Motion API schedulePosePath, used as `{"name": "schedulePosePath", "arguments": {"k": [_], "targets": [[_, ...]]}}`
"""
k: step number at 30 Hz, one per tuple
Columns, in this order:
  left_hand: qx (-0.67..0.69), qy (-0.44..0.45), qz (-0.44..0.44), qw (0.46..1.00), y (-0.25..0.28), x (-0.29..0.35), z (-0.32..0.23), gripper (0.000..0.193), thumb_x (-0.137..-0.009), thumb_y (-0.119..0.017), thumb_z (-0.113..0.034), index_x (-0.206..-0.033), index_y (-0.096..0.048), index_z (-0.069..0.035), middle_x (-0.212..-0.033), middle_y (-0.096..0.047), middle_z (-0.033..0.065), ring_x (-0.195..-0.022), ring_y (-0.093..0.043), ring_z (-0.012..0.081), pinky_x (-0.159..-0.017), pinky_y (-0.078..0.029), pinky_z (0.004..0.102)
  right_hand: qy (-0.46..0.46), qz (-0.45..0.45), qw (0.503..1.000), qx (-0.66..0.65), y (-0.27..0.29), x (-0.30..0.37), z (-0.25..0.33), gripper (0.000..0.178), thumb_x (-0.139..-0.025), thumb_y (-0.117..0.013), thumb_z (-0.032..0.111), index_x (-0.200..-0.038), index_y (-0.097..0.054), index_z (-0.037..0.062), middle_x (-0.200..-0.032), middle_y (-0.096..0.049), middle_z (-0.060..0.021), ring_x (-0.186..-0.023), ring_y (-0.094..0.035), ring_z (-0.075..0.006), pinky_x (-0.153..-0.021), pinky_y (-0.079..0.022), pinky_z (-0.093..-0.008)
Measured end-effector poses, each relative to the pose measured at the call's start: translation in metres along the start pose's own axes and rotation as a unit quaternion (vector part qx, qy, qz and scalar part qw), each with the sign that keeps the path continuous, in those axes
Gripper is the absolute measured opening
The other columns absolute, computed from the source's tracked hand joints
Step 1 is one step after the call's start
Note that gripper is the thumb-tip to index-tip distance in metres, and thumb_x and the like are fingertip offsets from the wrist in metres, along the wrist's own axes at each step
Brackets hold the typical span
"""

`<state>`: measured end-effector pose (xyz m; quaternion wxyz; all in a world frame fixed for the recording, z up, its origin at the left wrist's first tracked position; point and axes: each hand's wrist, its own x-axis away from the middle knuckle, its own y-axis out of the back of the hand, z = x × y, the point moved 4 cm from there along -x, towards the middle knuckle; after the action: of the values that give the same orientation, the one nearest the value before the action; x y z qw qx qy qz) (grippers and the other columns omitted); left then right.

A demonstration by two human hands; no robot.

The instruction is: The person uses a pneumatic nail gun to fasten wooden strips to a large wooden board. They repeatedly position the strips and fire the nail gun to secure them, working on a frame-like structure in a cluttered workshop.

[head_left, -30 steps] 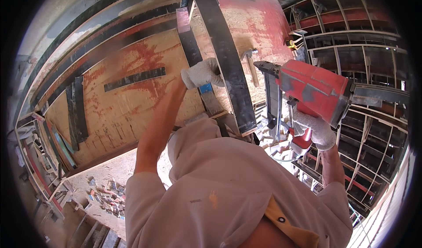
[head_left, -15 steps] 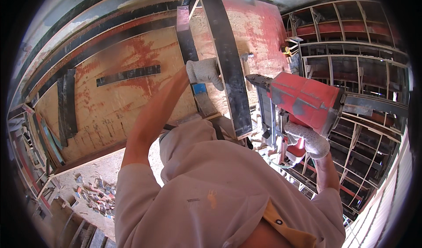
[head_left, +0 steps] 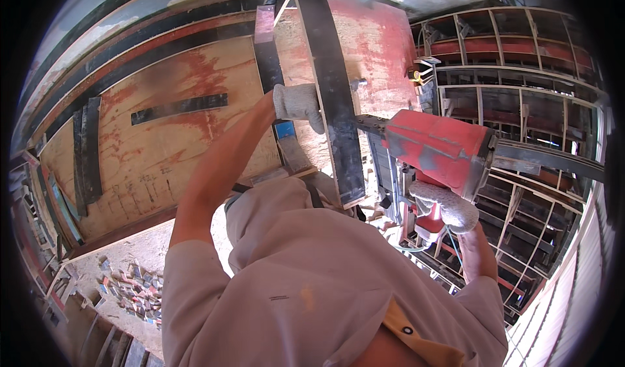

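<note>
My left hand (head_left: pixel 298 103), in a light grey knit glove, grips the left edge of a long dark board (head_left: pixel 335 74). Its fingers are partly hidden by the board, which runs from the far side toward my body. In my gloved right hand (head_left: pixel 446 207) is the handle of a red nail gun (head_left: pixel 436 146), its body level with the board's right side. The gun's dark nose (head_left: pixel 370 123) reaches the board's right edge; whether it presses there I cannot tell. A blue patch shows on a wooden piece (head_left: pixel 284 130) just below my left hand.
A stained plywood panel (head_left: pixel 156 152) spreads to the left, with a dark strip (head_left: pixel 179 108) lying on it. Slatted frames (head_left: pixel 501 100) are stacked at the right. Small wood offcuts (head_left: pixel 133 289) litter the floor at lower left. A yellow item (head_left: pixel 415 76) sits beyond the gun.
The nail gun has moved left in my right hand, so its nose, previously apart from the board, now meets the board's edge. My left hand keeps its grip; the whole view has shifted slightly.
</note>
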<state>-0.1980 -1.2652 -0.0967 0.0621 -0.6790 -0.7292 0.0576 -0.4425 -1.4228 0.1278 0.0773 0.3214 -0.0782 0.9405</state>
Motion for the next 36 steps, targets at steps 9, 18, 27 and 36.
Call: {"name": "schedulePosePath", "arguments": {"k": [9,18,27,36], "targets": [[-0.015,0.026,-0.009,1.000,-0.001,-0.003,0.008,0.044,-0.060,-0.085,-0.002,-0.103,-0.074,-0.003,-0.101,-0.073,0.0090,-0.092,-0.066,0.0196,-0.080,-0.053,0.0345,-0.010,0.024,1.000,0.015,-0.003,-0.009,0.006,0.041,-0.085,-0.071,0.004,-0.125,-0.062,0.0022,-0.121,-0.063,-0.0097,-0.110,-0.061,-0.0208,-0.088,-0.056,-0.0367],[-0.128,-0.046,0.019,0.991,0.006,-0.004,0.006,0.048,-0.057,-0.085,-0.005,-0.103,-0.074,-0.003,-0.096,-0.075,0.0103,-0.086,-0.067,0.0187,-0.079,-0.053,0.0350,-0.018,0.038,0.999,0.022,-0.006,-0.011,0.008,0.039,-0.085,-0.071,0.004,-0.123,-0.062,0.0021,-0.118,-0.063,-0.0094,-0.107,-0.061,-0.0204,-0.086,-0.055,-0.0363],[-0.145,-0.102,0.047,0.983,0.006,-0.003,0.008,0.024,-0.071,-0.083,-0.017,-0.093,-0.078,-0.008,-0.101,-0.075,0.0066,-0.092,-0.071,0.0225,-0.081,-0.056,0.0333,-0.027,0.047,0.998,0.036,-0.010,-0.015,0.013,0.037,-0.085,-0.070,0.004,-0.121,-0.062,0.0021,-0.115,-0.063,-0.0090,-0.104,-0.061,-0.0201,-0.084,-0.055,-0.0359],[-0.092,-0.040,0.002,0.995,0.008,-0.003,0.010,0.045,-0.054,-0.086,-0.003,-0.098,-0.075,-0.002,-0.095,-0.075,0.0096,-0.083,-0.067,0.0161,-0.077,-0.054,0.0317,-0.034,0.054,0.997,0.037,-0.005,-0.009,0.013,0.035,-0.086,-0.070,0.004,-0.119,-0.062,0.0020,-0.112,-0.062,-0.0087,-0.101,-0.061,-0.0197,-0.083,-0.054,-0.0355]]}}
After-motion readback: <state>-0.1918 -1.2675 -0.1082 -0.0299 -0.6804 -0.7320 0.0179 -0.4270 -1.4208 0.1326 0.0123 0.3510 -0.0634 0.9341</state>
